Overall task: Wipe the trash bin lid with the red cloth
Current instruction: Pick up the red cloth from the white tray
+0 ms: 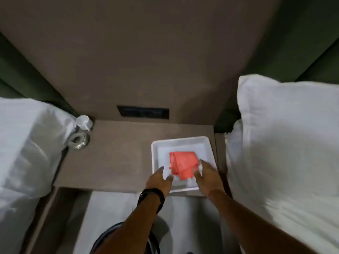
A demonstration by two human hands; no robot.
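A folded red cloth [183,164] lies in a white square tray [157,149] on the brown bedside table. My right hand [207,178] is at the cloth's right edge, thumb and forefinger closed around its corner. My left hand [159,180], with a black band on the wrist, rests its spread fingers at the cloth's lower left, over the tray's front part. On the floor below, a dark round trash bin [102,239] shows at the bottom edge, mostly hidden by my left forearm.
White beds with pillows flank the table on the left [27,143] and the right [284,143]. A white cup [83,121] and a glass [78,141] stand at the table's back left. A dark socket panel [143,111] sits in the wall behind.
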